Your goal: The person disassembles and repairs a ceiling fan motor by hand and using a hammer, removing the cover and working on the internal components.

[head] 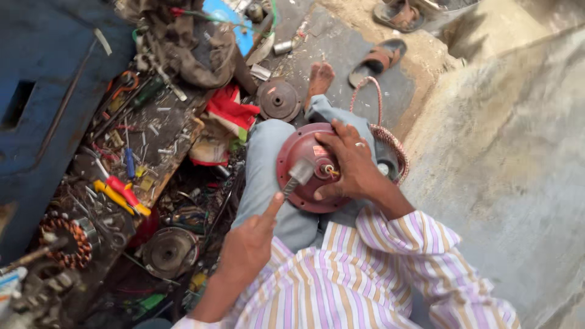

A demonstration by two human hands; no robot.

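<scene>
A round dark-red motor cover [298, 149] rests on my lap, on my grey trousers. My right hand [352, 163] lies over its right side, fingers spread across the top and thumb under the rim, with short coloured wires showing at the hub. My left hand [247, 247] is shut on the handle of a small hammer, index finger stretched along it. The grey hammer head [300, 172] sits against the cover's face, left of the hub.
A cluttered workbench [177, 131] at my left carries screws, a blue-handled screwdriver [130, 163] and red-and-yellow pliers [122, 195]. A copper stator winding [66, 242], round metal covers [167, 251] [278, 99], a braided cord [385, 133], sandals [378, 60] and a concrete wall [512, 158] surround me.
</scene>
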